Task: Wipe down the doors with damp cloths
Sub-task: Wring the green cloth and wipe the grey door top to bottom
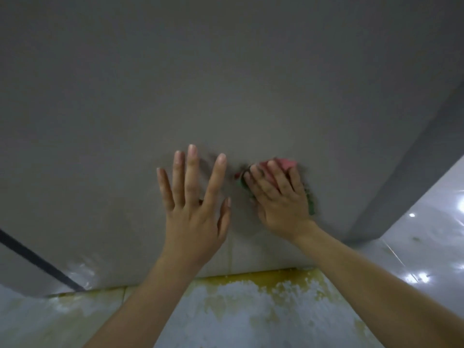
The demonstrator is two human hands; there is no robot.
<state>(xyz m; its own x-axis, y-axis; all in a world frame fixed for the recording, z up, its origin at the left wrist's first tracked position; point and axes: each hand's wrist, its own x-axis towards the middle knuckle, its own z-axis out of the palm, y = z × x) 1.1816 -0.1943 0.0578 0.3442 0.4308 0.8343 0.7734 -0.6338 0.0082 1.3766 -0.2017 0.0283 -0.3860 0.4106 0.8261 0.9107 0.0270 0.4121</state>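
Stained floor (pixel 238 310) below, left hand (pixel 194 194) flat and spread on the door (pixel 226 84), right hand (pixel 278 197) pressing the cloth (pixel 282 162), probably mid-wipe; next stroke needs fresh ground.

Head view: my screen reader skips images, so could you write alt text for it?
A person's right hand presses a pink and green cloth flat against a grey door, while the left hand rests beside it, fingers spread on the door. Below lies a yellow-stained floor.
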